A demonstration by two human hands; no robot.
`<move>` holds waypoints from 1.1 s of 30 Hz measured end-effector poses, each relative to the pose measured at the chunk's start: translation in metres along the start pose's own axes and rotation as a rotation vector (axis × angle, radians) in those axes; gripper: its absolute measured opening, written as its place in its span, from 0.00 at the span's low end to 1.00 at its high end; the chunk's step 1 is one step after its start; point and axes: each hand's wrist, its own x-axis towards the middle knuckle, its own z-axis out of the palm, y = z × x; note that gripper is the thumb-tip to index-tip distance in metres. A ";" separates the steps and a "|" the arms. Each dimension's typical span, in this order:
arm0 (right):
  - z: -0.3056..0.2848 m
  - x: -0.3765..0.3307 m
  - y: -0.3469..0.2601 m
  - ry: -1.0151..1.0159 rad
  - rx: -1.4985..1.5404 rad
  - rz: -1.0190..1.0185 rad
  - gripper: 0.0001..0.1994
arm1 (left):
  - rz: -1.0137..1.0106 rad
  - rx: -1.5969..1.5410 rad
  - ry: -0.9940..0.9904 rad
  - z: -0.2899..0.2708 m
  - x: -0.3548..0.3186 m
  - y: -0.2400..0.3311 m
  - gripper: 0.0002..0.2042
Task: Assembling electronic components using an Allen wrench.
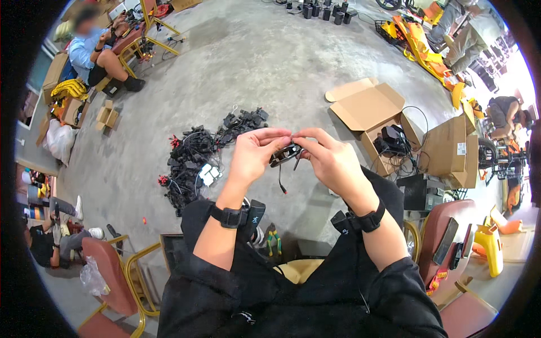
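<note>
The left hand (253, 153) pinches the left side of a small dark device (285, 155) — ideally a steady anchor. Between both hands, the device trails a cable (281, 181), best left slack. The right hand (333, 162) pinches the right side — light fingertip pressure should suit.

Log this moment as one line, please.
left hand: gripping small black part; right hand: gripping same part; dark cabled pile: on floor; open carton: right of pile
</note>
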 end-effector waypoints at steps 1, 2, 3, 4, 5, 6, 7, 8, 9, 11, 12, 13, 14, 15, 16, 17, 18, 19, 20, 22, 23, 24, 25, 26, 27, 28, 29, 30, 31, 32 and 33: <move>-0.001 0.000 0.000 -0.016 0.009 0.008 0.15 | 0.016 0.033 -0.013 0.000 0.000 -0.001 0.11; -0.001 0.000 0.001 -0.030 0.020 0.023 0.15 | 0.023 0.030 -0.024 -0.001 0.001 -0.001 0.10; -0.002 0.000 0.001 -0.038 -0.003 0.015 0.16 | 0.035 0.010 -0.033 -0.001 0.001 -0.002 0.10; -0.002 0.000 0.001 -0.044 -0.025 0.011 0.16 | 0.049 -0.013 -0.048 -0.001 0.001 -0.003 0.10; -0.003 0.000 0.001 -0.048 -0.042 -0.003 0.16 | 0.043 -0.009 -0.040 -0.001 0.001 -0.003 0.10; -0.003 -0.001 0.001 -0.046 -0.054 -0.021 0.15 | 0.039 -0.008 -0.037 -0.001 0.000 -0.003 0.10; -0.004 -0.001 0.002 -0.045 -0.063 -0.048 0.14 | 0.023 -0.005 -0.028 -0.001 0.000 -0.003 0.10; -0.004 -0.001 0.002 -0.043 -0.071 -0.074 0.13 | 0.035 0.008 -0.048 -0.002 0.000 -0.003 0.10; -0.004 -0.001 0.003 -0.038 -0.074 -0.080 0.13 | 0.035 0.024 -0.061 -0.002 -0.001 -0.003 0.10; -0.003 -0.002 0.004 -0.030 -0.080 -0.092 0.12 | 0.044 0.079 -0.071 -0.003 -0.002 -0.001 0.09; -0.003 -0.002 0.004 -0.037 -0.083 -0.091 0.12 | 0.054 0.119 -0.067 -0.002 -0.003 -0.001 0.09; -0.002 -0.003 0.004 -0.043 -0.086 -0.088 0.12 | 0.053 0.155 -0.076 -0.003 -0.004 0.000 0.09; -0.002 -0.003 0.003 -0.052 -0.086 -0.082 0.12 | 0.069 0.191 -0.076 -0.003 -0.004 0.001 0.08; -0.001 -0.003 0.003 -0.052 -0.090 -0.071 0.12 | 0.075 0.223 -0.087 -0.003 -0.005 0.002 0.08; -0.001 -0.004 0.002 -0.055 -0.091 -0.056 0.12 | 0.080 0.252 -0.094 -0.004 -0.005 0.003 0.07; 0.000 -0.004 0.001 -0.060 -0.086 -0.041 0.12 | 0.083 0.249 -0.101 -0.004 -0.005 0.004 0.07; 0.000 -0.004 0.001 -0.053 -0.096 -0.024 0.12 | 0.084 0.245 -0.104 -0.004 -0.005 0.005 0.08; 0.000 -0.004 0.000 -0.049 -0.100 -0.005 0.13 | 0.084 0.241 -0.107 -0.004 -0.005 0.006 0.08; 0.000 -0.004 -0.001 -0.048 -0.099 0.010 0.14 | 0.091 0.258 -0.114 -0.004 -0.005 0.007 0.08; 0.000 -0.003 -0.002 -0.034 -0.089 0.013 0.13 | 0.092 0.291 -0.120 -0.006 -0.004 0.010 0.08; 0.000 -0.003 -0.002 -0.028 -0.080 0.011 0.13 | 0.070 0.242 -0.152 -0.007 -0.004 0.011 0.08; 0.000 -0.002 -0.002 -0.035 -0.068 0.020 0.13 | 0.072 0.251 -0.161 -0.008 -0.005 0.013 0.09; 0.000 -0.002 -0.002 -0.041 -0.058 0.029 0.12 | 0.067 0.261 -0.172 -0.009 -0.005 0.015 0.09; 0.000 -0.002 -0.003 -0.051 -0.040 0.036 0.12 | 0.062 0.270 -0.184 -0.010 -0.007 0.016 0.09; 0.000 -0.002 -0.003 -0.055 -0.068 0.022 0.09 | 0.042 0.276 -0.190 -0.010 -0.007 0.017 0.09; 0.000 -0.002 -0.002 -0.050 -0.063 0.025 0.09 | 0.043 0.263 -0.186 -0.010 -0.008 0.018 0.09; 0.000 -0.002 -0.002 -0.048 -0.057 0.030 0.09 | 0.045 0.252 -0.176 -0.009 -0.009 0.018 0.10; 0.000 -0.002 -0.002 -0.046 -0.052 0.034 0.09 | 0.047 0.242 -0.168 -0.009 -0.010 0.018 0.10; 0.000 -0.002 -0.002 -0.045 -0.042 0.045 0.09 | 0.061 0.269 -0.184 -0.008 -0.010 0.018 0.11; -0.001 -0.003 -0.001 -0.046 -0.031 0.055 0.09 | 0.070 0.280 -0.183 -0.008 -0.010 0.018 0.11; -0.001 -0.002 -0.001 -0.046 -0.016 0.059 0.10 | 0.081 0.290 -0.181 -0.007 -0.011 0.018 0.11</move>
